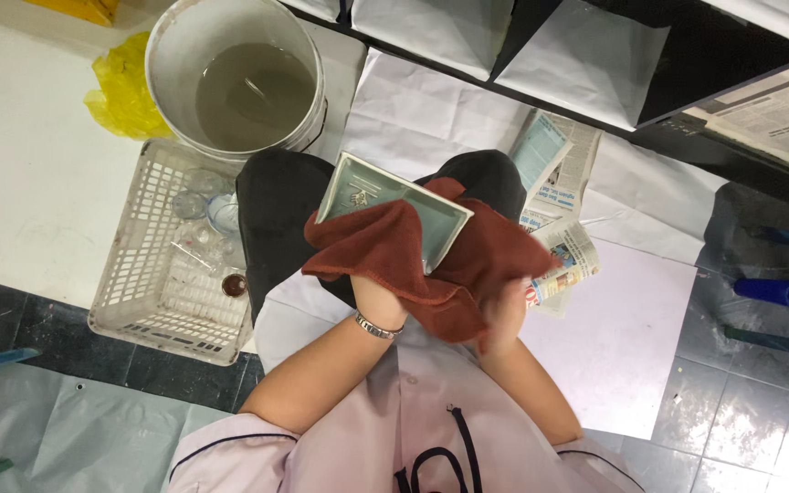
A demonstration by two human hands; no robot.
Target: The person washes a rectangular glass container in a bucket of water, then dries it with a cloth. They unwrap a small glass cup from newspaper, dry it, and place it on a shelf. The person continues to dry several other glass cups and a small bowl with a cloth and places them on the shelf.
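pale green rectangular dish (385, 196), tilted over the lap, glossy inside showing, rust-red cloth (413, 260) bunched over its near right half, wrapped underneath too

Left hand (374, 294) raised, wrist banded, fingers hidden under fabric. Right hand (505, 312) blurred, fingers curled closed on fabric. Both forearms bare, elbows bent.

Bright, even indoor light falls from above, with soft shadows only. The white floor (20, 164) at far left is nearly washed out. The right hand (504, 310) is motion-blurred; the rest is fairly sharp.
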